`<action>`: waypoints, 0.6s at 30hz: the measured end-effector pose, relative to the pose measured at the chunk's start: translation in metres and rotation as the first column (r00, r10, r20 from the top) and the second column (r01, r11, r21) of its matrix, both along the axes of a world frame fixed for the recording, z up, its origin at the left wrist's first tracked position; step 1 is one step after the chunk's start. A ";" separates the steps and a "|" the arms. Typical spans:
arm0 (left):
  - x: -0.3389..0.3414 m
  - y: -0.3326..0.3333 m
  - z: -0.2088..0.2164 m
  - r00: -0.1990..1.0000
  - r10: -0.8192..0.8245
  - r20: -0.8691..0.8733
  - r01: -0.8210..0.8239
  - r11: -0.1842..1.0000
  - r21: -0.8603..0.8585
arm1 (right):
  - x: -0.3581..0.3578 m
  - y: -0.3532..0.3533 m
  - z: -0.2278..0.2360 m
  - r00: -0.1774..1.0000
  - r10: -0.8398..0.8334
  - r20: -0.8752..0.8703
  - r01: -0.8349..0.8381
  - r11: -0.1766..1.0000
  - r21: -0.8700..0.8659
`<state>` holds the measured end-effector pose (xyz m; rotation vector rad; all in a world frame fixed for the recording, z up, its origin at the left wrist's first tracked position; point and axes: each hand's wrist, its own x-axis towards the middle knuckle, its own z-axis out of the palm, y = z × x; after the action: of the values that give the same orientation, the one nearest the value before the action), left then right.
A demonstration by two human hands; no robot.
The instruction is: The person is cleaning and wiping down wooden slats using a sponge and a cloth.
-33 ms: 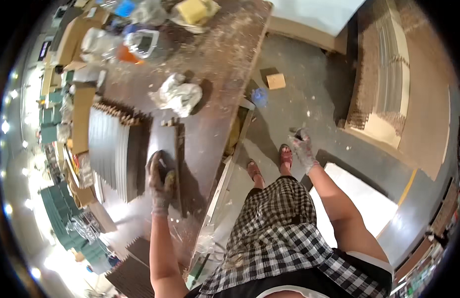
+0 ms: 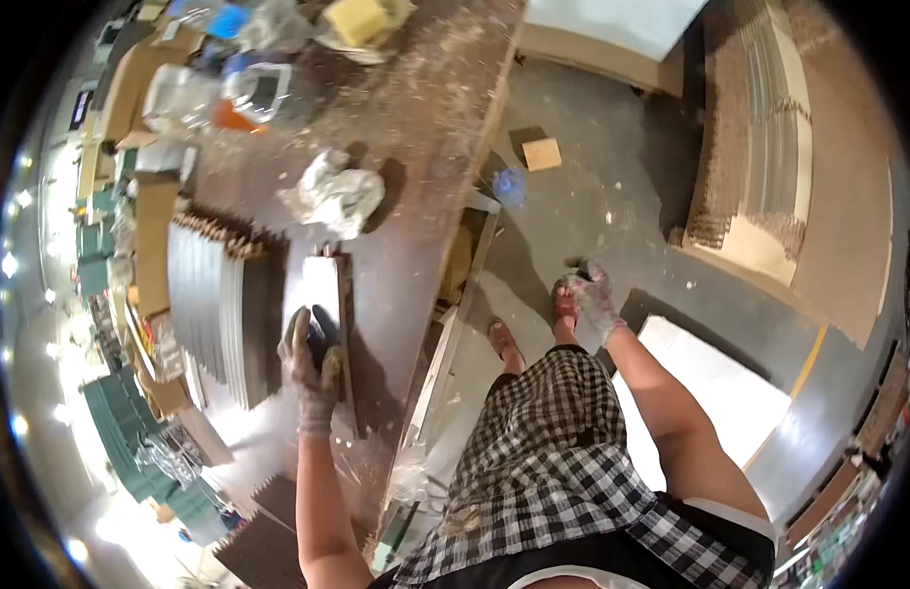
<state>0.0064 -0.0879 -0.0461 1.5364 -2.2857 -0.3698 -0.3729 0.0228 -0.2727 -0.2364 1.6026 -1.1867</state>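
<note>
My left hand (image 2: 314, 378), in a soiled pale glove, curves over a long flat grey strip (image 2: 324, 280) on the brown table, thumb and fingers on either side. A dark patch lies between thumb and fingers; I cannot tell whether it is shadow. To its left, beside the hand, stands a stack of grey strips (image 2: 214, 304) with brown ends. My right hand (image 2: 596, 302), gloved too, is over the floor with curled fingers. Something small and dark shows at its fingertips, too unclear to name.
A crumpled white cloth (image 2: 339, 196) and plastic containers (image 2: 258, 93) lie farther up the table (image 2: 415, 167). On the floor are a tan block (image 2: 541, 154), a blue crumpled piece (image 2: 509, 187) and a white panel (image 2: 705, 393). Stacked boards (image 2: 759, 147) stand at right.
The grey strip under my left hand now shows a brighter upper face and a narrower dark side. My right hand has shifted slightly left, its fingers more curled.
</note>
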 end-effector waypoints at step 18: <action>-0.005 0.029 0.005 0.968 0.235 -0.089 -0.230 0.971 0.057 | 0.169 -0.050 -0.297 0.519 0.839 -0.164 -0.723 0.533 0.439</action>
<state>0.0017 -0.0588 -0.0414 1.7481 -2.0108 -0.4235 -0.2041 -0.0271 -0.5695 -0.9257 1.6545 -0.1325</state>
